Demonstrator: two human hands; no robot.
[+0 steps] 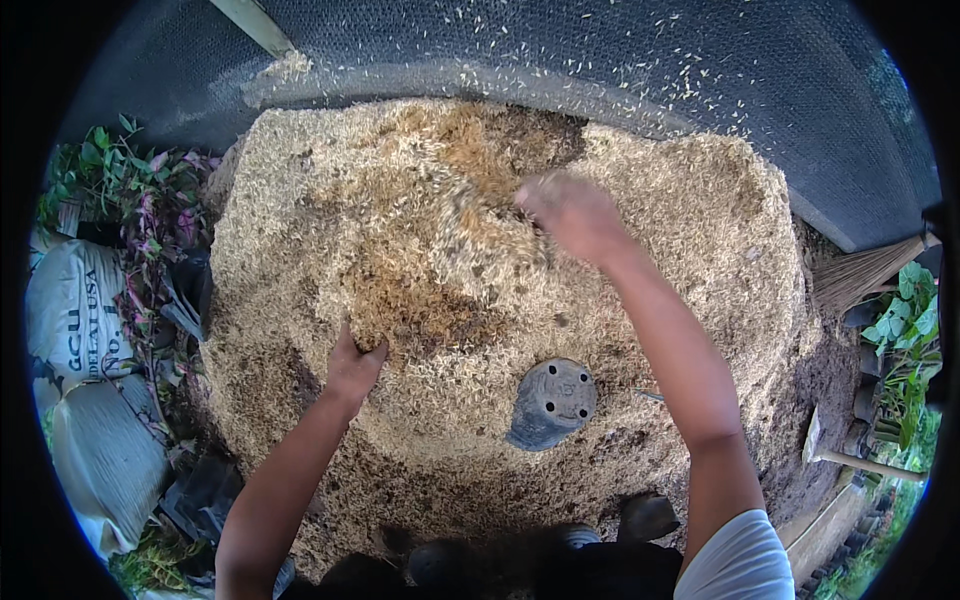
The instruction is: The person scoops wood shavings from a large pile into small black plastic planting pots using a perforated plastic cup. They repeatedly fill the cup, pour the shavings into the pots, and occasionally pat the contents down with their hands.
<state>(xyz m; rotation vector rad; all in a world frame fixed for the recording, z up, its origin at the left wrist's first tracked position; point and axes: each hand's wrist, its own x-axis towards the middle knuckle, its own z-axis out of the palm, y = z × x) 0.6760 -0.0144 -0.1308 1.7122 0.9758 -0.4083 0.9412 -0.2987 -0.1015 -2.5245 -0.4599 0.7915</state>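
Observation:
A large pile of pale husks mixed with brown, soil-like matter (pixel 465 405) spreads before me. My left hand (pixel 356 367) is at the pile's left middle, its fingers partly sunk beside a brown patch (pixel 442 315); whether it grips any of the mix is hidden. My right hand (pixel 566 210), blurred, is over the upper middle of the pile, next to husks that look to be in motion. What it holds, if anything, cannot be made out. An upturned dark plastic pot (pixel 559 397) with several holes in its base rests on the pile between my forearms.
Behind the pile stands dark mesh netting (pixel 600 60) flecked with husks. Leafy plants (pixel 150 187) and stuffed sacks (pixel 109 450) line the left. At the right are a stick broom (pixel 862 274), a hand tool with a thin handle (pixel 870 465) and green plants (pixel 911 330). Dark pots (pixel 649 517) lie near me.

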